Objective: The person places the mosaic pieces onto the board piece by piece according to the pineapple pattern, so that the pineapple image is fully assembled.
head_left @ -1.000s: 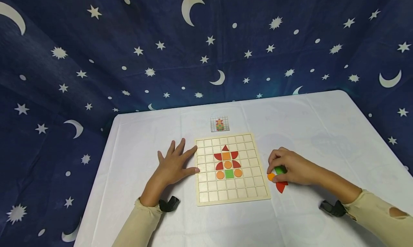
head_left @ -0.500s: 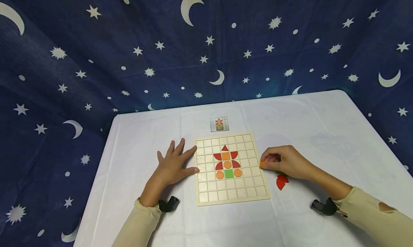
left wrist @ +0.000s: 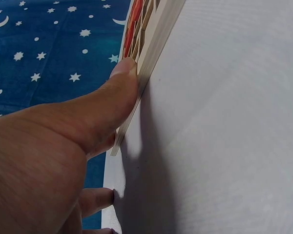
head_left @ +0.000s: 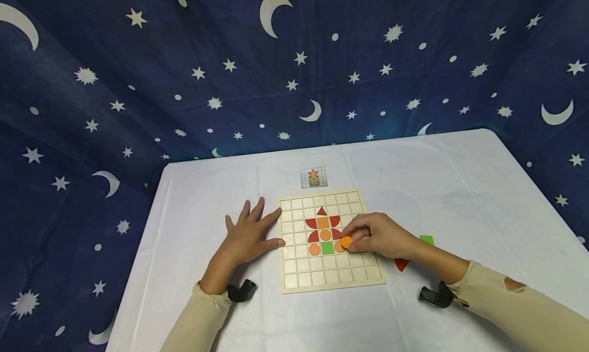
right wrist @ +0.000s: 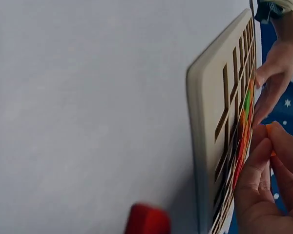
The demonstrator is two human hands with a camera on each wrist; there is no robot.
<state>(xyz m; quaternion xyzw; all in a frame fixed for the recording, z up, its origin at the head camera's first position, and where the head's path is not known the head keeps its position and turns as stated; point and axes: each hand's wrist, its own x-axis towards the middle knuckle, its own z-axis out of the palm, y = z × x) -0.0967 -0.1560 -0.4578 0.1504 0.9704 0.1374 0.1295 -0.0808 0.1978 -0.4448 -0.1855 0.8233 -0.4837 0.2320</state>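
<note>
A pale wooden grid board lies on the white table, with red, orange and green shapes set in its middle cells. My right hand is over the board's right side and pinches an orange round piece just above the orange circle there. My left hand lies flat with spread fingers at the board's left edge, the thumb pressed against the board's edge. In the right wrist view my fingers hold the orange piece beside the board.
A green square piece and a red curved piece lie on the table right of the board. A small pattern card lies beyond the board. Dark star-printed cloth surrounds the table.
My right hand has moved left from the loose pieces onto the board, carrying the orange round piece. The green square now lies uncovered on the table. The left hand has stayed put.
</note>
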